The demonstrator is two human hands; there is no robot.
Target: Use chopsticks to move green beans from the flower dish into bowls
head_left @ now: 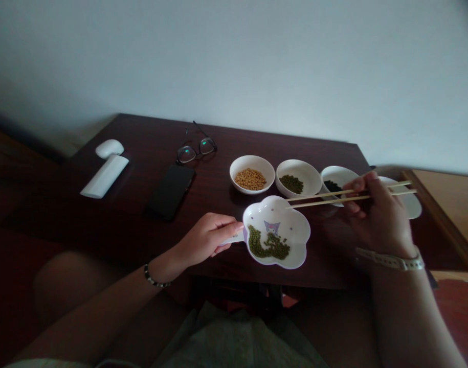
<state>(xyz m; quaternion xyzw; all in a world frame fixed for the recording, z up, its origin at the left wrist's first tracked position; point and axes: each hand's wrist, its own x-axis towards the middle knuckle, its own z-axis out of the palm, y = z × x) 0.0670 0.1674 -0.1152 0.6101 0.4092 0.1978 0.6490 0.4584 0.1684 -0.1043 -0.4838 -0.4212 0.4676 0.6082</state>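
Note:
My left hand grips the handle of a white flower-shaped bowl, which has a cartoon figure printed inside. Small green beans lie along its near and left side. In my right hand is a pair of chopsticks, their tips over the bowl's far rim with nothing visible between them. Behind stand a white bowl of yellow beans, another of green beans and one of dark beans. A further white dish at the right is partly hidden by my right hand.
The dark wooden table stands against a pale wall. On its left are a white long case, a rounded white object, a black phone and glasses. A wooden surface adjoins at right.

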